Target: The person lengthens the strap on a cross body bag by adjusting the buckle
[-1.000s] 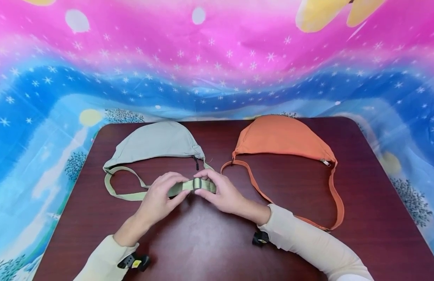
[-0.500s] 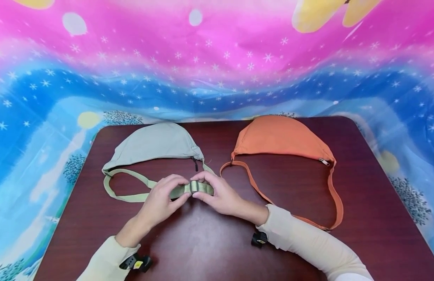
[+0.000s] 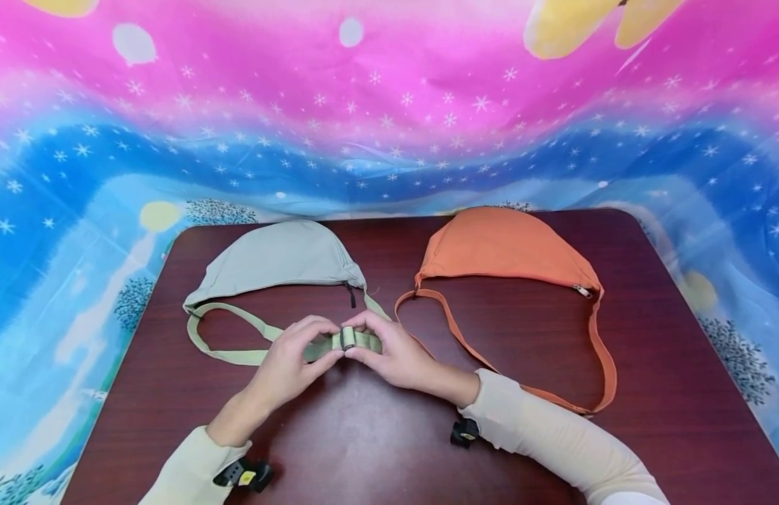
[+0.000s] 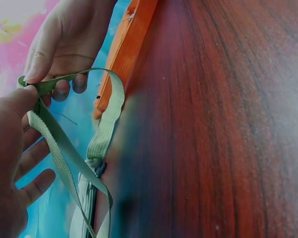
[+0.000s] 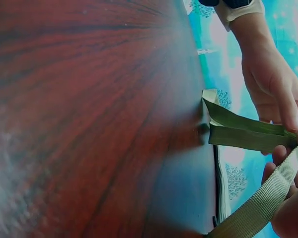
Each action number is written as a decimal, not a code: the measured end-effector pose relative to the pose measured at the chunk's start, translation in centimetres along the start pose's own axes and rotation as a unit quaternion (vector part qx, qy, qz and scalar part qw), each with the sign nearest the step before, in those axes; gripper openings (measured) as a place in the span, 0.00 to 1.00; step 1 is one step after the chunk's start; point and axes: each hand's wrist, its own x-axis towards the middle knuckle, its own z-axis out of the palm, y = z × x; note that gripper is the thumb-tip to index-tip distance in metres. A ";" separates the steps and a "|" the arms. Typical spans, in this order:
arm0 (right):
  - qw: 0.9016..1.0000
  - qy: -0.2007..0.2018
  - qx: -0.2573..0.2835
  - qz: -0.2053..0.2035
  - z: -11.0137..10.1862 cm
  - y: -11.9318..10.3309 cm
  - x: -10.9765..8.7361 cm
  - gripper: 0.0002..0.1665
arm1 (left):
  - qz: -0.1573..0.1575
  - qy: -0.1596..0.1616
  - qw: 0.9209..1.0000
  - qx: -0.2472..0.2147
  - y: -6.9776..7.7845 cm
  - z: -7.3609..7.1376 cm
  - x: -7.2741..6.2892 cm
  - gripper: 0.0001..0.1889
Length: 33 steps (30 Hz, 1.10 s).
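1. Pink and blue fabric [image 3: 427, 133], printed with snowflakes and pale discs, hangs behind a dark red-brown table [image 3: 364, 442] with rounded far corners and a bright sheen near its front.
2. On my head view, the pale grey-green bag [image 3: 282, 256] lies at the far left of the tabletop, curved side away from the person, with a black zipper pull [image 3: 353, 297] at its right end.
3. Its light green strap [image 3: 234, 356] forms a loop on the left, then runs into both hands, in front of the bag.
4. I see the left hand [image 3: 294, 354] pinching the strap between thumb and finger, just left of a small dark slider [image 3: 341, 339]. From the left wrist camera, its other fingers look loosely spread.
5. I see the right hand [image 3: 395, 354] pinching the strap on the slider's other side, thumb below and finger above; the two sets of fingertips nearly meet.
6. My wrist views show green webbing dropping from the fingers in folds; the slider itself is hard for me to make out there.
7. At the right lies an orange bag [image 3: 503, 245] with a silvery zipper pull [image 3: 582, 291]. Its orange strap [image 3: 606, 358] curves toward the front, partly hidden by the right forearm [image 3: 455, 384].
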 end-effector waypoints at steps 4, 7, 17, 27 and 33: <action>1.000 0.001 -0.008 -0.003 -0.2 -0.1 0.1 0.19 | -0.013 -0.010 1.000 0.005 0.0 -0.3 -0.1 0.22; 1.000 0.006 -0.007 -0.004 -0.3 -0.3 0.2 0.19 | -0.020 -0.009 1.000 0.016 -0.1 -0.6 -0.3 0.23; 1.000 0.002 0.012 0.006 -0.2 -0.4 0.3 0.19 | -0.013 -0.006 1.000 0.025 -0.6 -0.6 -0.6 0.19; 1.000 0.008 0.023 0.003 0.0 -0.4 0.3 0.19 | -0.011 0.002 1.000 0.020 -0.4 -0.3 -0.5 0.20; 1.000 0.001 0.019 0.015 0.0 -0.4 0.2 0.20 | -0.003 0.012 1.000 0.020 -0.5 0.0 -0.6 0.20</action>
